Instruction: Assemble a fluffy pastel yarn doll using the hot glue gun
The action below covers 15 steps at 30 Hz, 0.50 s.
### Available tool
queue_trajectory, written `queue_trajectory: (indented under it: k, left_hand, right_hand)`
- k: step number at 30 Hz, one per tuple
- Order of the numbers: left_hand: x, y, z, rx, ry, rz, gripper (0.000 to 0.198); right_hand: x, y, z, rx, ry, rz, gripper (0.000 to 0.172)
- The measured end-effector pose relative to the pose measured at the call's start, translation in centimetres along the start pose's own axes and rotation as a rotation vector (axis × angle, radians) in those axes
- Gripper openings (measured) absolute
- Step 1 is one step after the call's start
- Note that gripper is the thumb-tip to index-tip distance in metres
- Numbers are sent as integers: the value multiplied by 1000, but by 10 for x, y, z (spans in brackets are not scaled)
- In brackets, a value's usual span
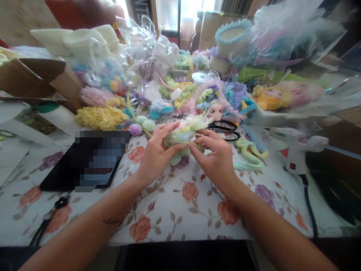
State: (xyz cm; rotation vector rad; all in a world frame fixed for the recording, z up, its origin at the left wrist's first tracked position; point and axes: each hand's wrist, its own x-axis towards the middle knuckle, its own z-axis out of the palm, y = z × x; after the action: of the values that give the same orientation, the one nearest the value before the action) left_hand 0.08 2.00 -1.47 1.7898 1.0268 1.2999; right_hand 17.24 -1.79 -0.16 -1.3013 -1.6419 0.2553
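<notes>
Both hands meet over the floral tablecloth [180, 203] at the middle of the table. My left hand [156, 152] wraps its fingers round a fluffy pastel yarn bundle [183, 132], green, yellow and white. My right hand [216, 156] pinches the bundle's lower right side, fingers closed on a green strand. Black scissors [225, 130] lie just behind my right hand. A green and yellow fuzzy wire piece [251, 152] lies to its right.
A dark tablet [84, 162] lies at the left. A white glue gun [296, 154] with a black cord rests at the right. Piles of pastel pompoms, yarn and plastic bags [141, 56] crowd the back, with a doll head [216, 110] and cardboard boxes [42, 79].
</notes>
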Motion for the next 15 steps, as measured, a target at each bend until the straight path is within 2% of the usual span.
queue_trajectory:
  k: [6, 15]
  left_hand:
    - [0, 0, 1, -35, 9, -10, 53]
    - [-1, 5, 1, -26, 1, -41, 53]
  right_hand:
    - [4, 4, 1, 120, -23, 104, 11]
    - [5, 3, -1, 194, -48, 105, 16]
